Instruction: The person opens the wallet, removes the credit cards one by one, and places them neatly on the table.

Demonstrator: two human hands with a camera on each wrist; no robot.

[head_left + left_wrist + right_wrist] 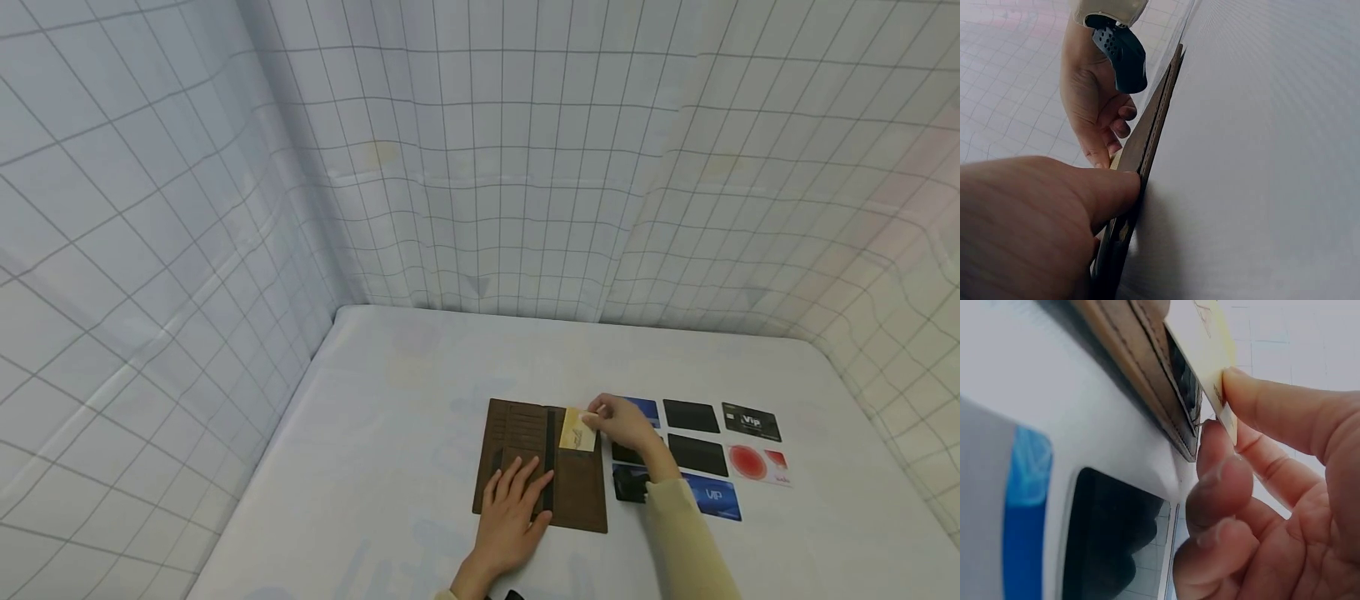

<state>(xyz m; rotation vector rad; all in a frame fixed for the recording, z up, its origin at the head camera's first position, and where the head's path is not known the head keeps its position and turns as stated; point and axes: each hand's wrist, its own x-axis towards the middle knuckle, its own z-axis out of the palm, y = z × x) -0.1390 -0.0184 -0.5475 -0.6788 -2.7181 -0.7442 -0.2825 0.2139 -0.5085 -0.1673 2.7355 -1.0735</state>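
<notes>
A brown wallet [577, 492] lies spread open on the white table, with card slots on its left half. Over its lower left part rests my left hand [512, 517], fingers straight and spread; in the left wrist view its thumb [1116, 190] lies at the wallet's edge. Between the thumb and fingers of my right hand [624, 423] is a gold card [576, 433], pinched at its right end. The card overlaps the upper part of the wallet's right half. In the right wrist view the card [1200, 344] tilts above the stitched wallet edge [1141, 369].
Several cards lie in rows right of the wallet: a black VIP card [752, 422], a white card with a red circle [759, 464], a blue VIP card [712, 497] and dark cards [691, 416]. My right arm partly covers some. Gridded white curtains [480, 167] surround the table [337, 467].
</notes>
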